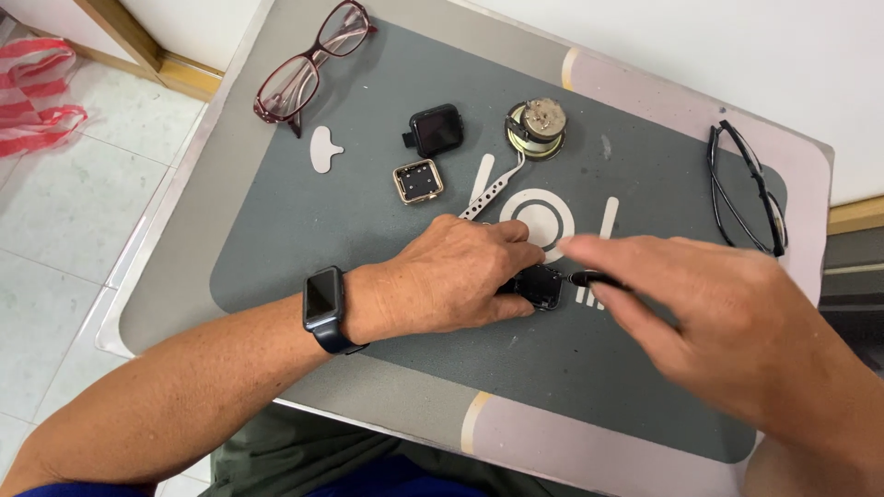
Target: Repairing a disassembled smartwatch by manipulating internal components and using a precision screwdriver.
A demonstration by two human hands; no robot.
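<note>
the left hand [451, 281] presses down on a small black watch body [539, 285] in the middle of the grey mat [304, 230]. the right hand [700, 308], at 3 o'clock of it, pinches a thin black tool [589, 277] whose tip touches the watch body. silver tweezers [493, 189] lie at 12 o'clock.

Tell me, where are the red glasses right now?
In the head view, the red glasses lie at the table's far left corner, on the edge of the grey mat, just beyond the small white pick.
</note>
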